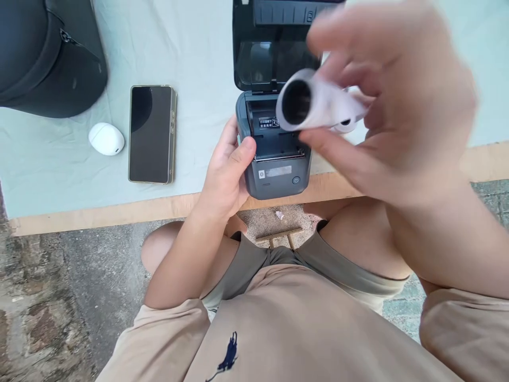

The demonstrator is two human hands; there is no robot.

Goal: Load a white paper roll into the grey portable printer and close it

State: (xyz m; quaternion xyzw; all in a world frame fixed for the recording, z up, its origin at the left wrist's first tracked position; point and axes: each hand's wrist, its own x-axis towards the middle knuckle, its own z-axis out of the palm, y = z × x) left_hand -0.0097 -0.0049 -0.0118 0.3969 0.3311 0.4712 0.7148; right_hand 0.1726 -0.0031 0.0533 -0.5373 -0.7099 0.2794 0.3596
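A dark grey label printer (278, 183) sits at the front of the table with its lid (260, 66) swung up and back. Its paper bay is exposed, with a printed sticker inside. My left hand (228, 172) grips the printer's left side, thumb on the rim of the bay. Above the bay's right part, my right hand (397, 106), blurred by motion, holds a white paper roll (330, 103) between thumb and fingers. The roll's dark hollow core faces left. Behind it, a small white object (347, 124) is partly hidden by the roll and hand.
Left of the printer lie a black smartphone (150, 135) and a white earbud case (106, 139). A black zippered bag (51, 58) stands at the back left. Pale cloth covers the table, whose wooden front edge (119, 212) runs just before my knees.
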